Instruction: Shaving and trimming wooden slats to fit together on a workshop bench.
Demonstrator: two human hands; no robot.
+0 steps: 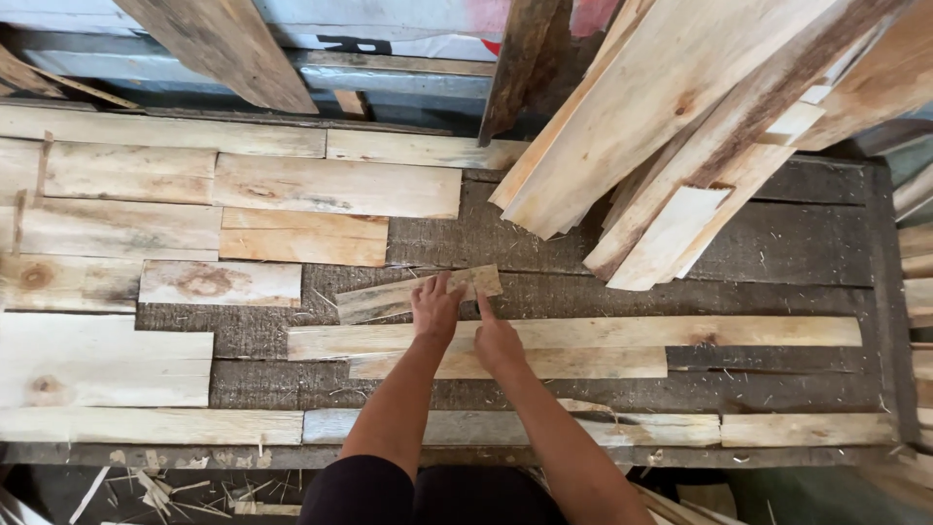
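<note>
Pale wooden offcuts lie flat in rows on the dark workbench (777, 243), so their edges butt. Near its middle, the left hand (434, 309) presses open-palmed on a short grey slat (389, 297), pinning it. The right hand (497, 340), forefinger extended, touches the slat's end; it rests on a long strip (680, 332).

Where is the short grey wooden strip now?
Centre of the head view: the short grey strip lies slightly tilted on the dark workbench, under the left hand.

bare dark board (777, 248) right, leaning planks (671, 126) overhang
</note>
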